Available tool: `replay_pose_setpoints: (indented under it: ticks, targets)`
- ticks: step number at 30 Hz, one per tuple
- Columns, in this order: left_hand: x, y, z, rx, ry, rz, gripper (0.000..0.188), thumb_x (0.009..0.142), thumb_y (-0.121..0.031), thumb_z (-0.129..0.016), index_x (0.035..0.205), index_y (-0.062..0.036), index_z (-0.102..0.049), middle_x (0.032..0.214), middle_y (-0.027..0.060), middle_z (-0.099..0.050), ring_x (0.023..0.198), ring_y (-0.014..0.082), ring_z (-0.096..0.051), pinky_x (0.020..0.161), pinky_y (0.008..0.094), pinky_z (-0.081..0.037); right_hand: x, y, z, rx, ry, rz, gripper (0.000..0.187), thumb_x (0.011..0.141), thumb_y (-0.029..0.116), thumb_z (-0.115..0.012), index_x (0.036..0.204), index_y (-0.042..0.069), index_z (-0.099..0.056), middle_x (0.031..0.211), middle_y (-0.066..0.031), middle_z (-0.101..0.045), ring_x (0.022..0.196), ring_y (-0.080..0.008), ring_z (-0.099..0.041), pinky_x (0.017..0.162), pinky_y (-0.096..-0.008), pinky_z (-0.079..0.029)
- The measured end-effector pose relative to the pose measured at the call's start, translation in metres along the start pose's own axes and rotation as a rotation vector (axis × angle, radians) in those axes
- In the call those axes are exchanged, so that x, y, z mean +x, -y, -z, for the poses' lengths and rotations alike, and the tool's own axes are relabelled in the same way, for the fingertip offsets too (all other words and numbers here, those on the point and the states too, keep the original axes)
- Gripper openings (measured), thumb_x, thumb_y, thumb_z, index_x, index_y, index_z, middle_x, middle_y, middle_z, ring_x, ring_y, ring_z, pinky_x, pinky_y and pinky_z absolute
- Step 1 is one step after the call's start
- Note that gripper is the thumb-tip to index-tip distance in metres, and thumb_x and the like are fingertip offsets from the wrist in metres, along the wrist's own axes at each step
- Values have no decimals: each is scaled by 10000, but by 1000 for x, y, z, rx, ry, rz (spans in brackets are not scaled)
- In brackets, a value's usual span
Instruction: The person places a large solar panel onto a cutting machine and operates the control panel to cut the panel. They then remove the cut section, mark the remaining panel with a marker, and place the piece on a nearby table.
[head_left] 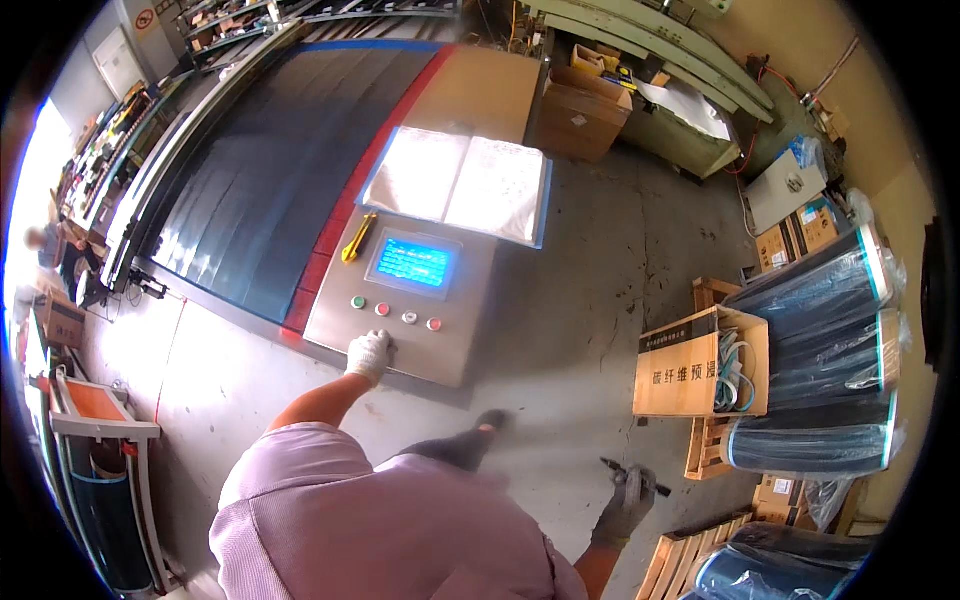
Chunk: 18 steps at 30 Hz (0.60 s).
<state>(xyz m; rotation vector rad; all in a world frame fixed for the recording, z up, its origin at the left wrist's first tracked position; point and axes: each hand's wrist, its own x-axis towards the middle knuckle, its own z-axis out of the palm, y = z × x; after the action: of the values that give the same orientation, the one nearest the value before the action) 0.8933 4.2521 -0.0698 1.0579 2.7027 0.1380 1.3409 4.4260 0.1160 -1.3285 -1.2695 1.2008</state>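
My left hand (369, 357), in a white glove, rests at the near edge of a grey metal control panel (420, 355). Its fingers are bunched together, and whatever lies under them is hidden. Round green, red and white buttons (410, 317) sit just beyond it, below a lit blue screen (414, 262). A yellow-handled cutter (357, 240) lies left of the screen. Off to the right, over the floor, my right hand (627, 503) wears a greyish glove and is closed round a slim black pen-like tool (612, 465).
An open folder of papers (460, 185) lies beyond the screen. Dark sheet material (270, 170) covers a long machine bed at left. To the right stand a cardboard box (680, 370) holding cords, and plastic-wrapped dark rolls (820, 385) on wooden pallets. Another person (75, 255) is at far left.
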Motion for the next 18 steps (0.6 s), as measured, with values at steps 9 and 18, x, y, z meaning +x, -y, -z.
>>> replay_pose_setpoints:
  ticks: [9, 18]
  targets:
    - [0, -165, 58, -785, 78, -184, 281, 934, -209, -592, 1134, -12, -579, 917, 175, -668, 789, 259, -658, 704, 367, -513, 121, 46, -99, 4, 570, 117, 132, 958, 79, -561, 1066, 3, -572, 925, -87, -622, 827, -162, -618, 790, -324, -536]
    - [-58, -250, 182, -1237, 156, -37, 312, 908, -264, -652, 1062, 7, -629, 865, 135, -651, 760, 203, -626, 737, 350, -505, 120, 93, -174, 326, 931, 154, 136, 957, 123, -586, 1035, 14, -560, 901, -46, -561, 768, -111, -549, 743, -278, -494]
